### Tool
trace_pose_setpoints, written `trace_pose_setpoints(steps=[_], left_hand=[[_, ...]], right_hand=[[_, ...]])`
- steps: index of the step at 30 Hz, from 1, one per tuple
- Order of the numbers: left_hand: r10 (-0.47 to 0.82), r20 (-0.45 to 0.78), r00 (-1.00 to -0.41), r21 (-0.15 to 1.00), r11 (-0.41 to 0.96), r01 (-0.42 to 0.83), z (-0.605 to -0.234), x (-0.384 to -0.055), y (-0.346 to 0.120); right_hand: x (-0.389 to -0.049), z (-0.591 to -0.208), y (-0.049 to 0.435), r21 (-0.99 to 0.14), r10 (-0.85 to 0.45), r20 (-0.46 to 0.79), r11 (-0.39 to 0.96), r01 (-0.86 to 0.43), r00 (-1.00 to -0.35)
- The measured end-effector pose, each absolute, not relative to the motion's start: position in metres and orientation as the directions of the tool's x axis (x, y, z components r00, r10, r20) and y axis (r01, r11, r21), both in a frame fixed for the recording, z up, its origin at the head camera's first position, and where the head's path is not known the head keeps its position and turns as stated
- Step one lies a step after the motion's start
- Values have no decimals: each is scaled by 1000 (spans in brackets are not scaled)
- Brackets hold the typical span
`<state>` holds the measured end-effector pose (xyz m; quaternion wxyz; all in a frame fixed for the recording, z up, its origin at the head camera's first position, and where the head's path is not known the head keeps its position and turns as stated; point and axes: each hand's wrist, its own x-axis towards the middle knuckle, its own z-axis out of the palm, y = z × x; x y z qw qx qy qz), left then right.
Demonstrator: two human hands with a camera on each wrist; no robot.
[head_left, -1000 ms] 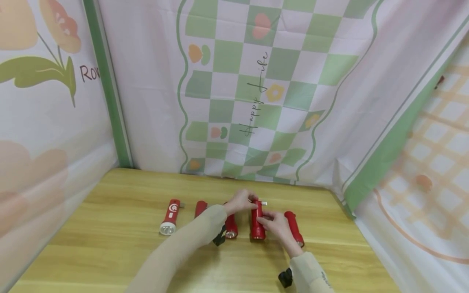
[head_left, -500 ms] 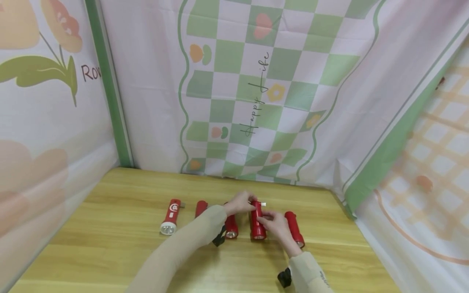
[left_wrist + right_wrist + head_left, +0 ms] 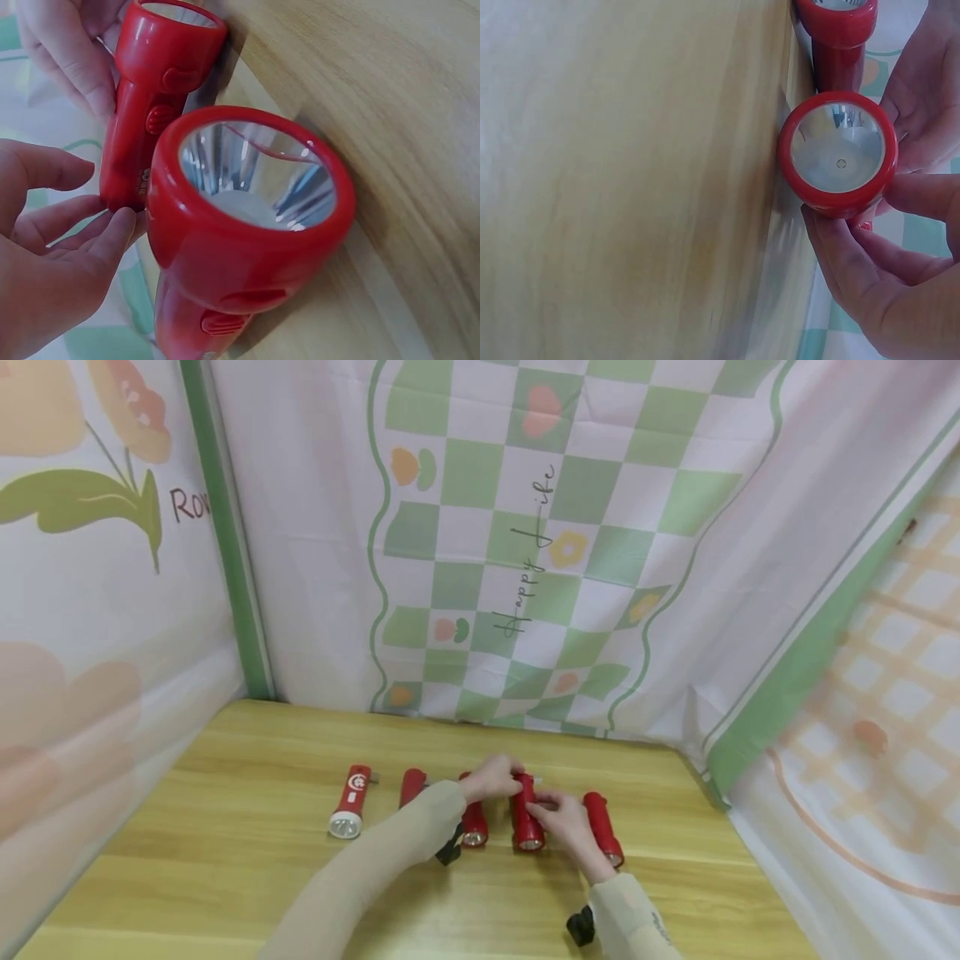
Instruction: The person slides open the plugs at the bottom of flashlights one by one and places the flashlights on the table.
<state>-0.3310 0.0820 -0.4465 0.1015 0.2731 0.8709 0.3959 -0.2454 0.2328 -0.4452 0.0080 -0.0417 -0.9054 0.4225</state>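
Note:
A red flashlight (image 3: 528,827) lies on the table in the head view, its lens facing the near edge and a small metal prong showing at its tail. My left hand (image 3: 491,778) has its fingers at the tail end and pinches it. Around the body, my right hand (image 3: 564,820) holds it with thumb and fingers. The right wrist view shows its round lens (image 3: 840,157) head-on, with the right hand's fingers (image 3: 847,255) below the rim. Another red flashlight (image 3: 473,827) rests just left of it, partly covered by the left hand; it looms large in the left wrist view (image 3: 247,262).
A red flashlight (image 3: 602,831) lies to the right of the hands. On the left are a red-and-white flashlight (image 3: 349,802) and a red one (image 3: 412,787) partly behind the left forearm. Printed cloth (image 3: 495,610) hangs along the wooden table's (image 3: 225,860) back edge.
The tail of the held flashlight has come slightly down and toward me, and its lens shows more. The prong at its tail looks dimmer. Both hands keep nearly the same place.

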Motion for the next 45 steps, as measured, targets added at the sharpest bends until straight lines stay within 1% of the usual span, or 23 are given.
trace_pose_setpoints(steps=[12,23,34,38,45], left_hand=[[563,-5,-826,745,553,373,-449,-327,83],[578,-63,-814,708,601,371,-446,-320,85],[575,-60,-816,676,625,390,-451,-323,88],[572,-75,-817,685,625,375,-450,-322,88],[579,-65,-813,683,620,387,-448,-320,89]], right_hand=[[-245,-447,233,-766,74,-26,639,68,-997],[-245,-451,233,-761,79,-28,645,72,-997],[-245,-452,234,-759,72,-9,649,54,-997],[-245,-452,235,-744,63,-1,666,43,-998],[-245,-452,238,-736,68,-11,675,54,-998]])
